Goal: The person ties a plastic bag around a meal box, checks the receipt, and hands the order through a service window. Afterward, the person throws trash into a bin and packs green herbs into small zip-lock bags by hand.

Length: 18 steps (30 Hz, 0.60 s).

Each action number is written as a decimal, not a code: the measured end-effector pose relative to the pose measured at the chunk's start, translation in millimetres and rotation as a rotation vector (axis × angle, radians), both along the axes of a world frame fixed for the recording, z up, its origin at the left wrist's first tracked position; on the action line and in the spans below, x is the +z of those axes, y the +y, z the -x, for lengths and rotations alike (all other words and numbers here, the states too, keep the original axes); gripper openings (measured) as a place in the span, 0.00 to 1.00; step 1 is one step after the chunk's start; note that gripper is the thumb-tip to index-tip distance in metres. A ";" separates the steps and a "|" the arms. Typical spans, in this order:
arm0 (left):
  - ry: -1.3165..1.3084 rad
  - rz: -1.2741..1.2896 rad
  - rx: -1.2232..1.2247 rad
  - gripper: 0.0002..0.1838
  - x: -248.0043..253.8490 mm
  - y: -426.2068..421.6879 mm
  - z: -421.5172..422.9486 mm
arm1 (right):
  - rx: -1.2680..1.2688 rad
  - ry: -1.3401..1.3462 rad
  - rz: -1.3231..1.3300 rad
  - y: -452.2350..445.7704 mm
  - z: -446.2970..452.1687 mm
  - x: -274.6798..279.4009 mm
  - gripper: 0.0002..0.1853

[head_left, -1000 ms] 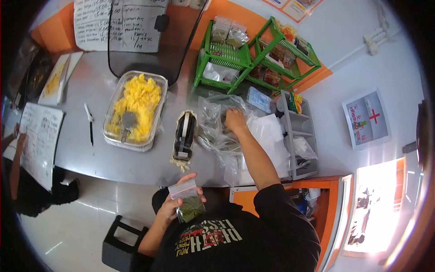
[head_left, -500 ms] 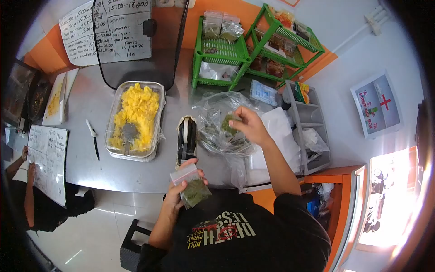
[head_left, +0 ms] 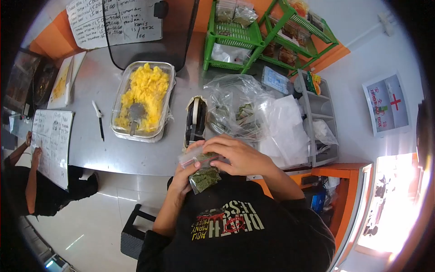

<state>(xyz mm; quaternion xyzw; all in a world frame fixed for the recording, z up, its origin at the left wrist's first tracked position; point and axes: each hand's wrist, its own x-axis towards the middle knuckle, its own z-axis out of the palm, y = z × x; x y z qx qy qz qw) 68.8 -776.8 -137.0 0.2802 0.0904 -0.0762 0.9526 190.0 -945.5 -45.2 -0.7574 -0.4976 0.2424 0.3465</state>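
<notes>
My left hand (head_left: 183,176) is closed around a small clear zip bag (head_left: 205,181), upright near my chest. Dried green flakes, leaf or seaweed by their look, fill its lower part, and a red strip runs along its mouth. At that mouth my right hand (head_left: 233,156) is closed with curled fingers over dried green flakes (head_left: 207,157); its fingertips are partly hidden. Just beyond my hands stands a black tape dispenser (head_left: 195,119). Behind my right hand a large clear plastic bag (head_left: 235,106) lies open, with more green pieces inside.
A plastic tub of yellow crumbly food (head_left: 144,97) with a scoop sits left on the steel counter (head_left: 86,156). Green racks (head_left: 233,43), white sheets (head_left: 287,131) and a grey organizer (head_left: 321,111) stand right. At far left a person (head_left: 41,183) holds a whiteboard (head_left: 52,145).
My right hand has moved from the large plastic bag down and left to the zip bag's mouth, bringing green flakes. My left hand still holds the zip bag. The view has shifted slightly.
</notes>
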 end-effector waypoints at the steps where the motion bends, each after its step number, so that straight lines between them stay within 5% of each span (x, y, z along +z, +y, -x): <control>1: -0.011 -0.011 -0.012 0.41 -0.1 2.1 -0.4 | 0.014 -0.085 -0.044 -0.6 -0.4 -1.8 0.17; 18: -0.088 -0.032 -0.049 0.43 -4.0 13.4 18.3 | -0.097 -0.033 -0.106 9.0 14.0 -1.9 0.12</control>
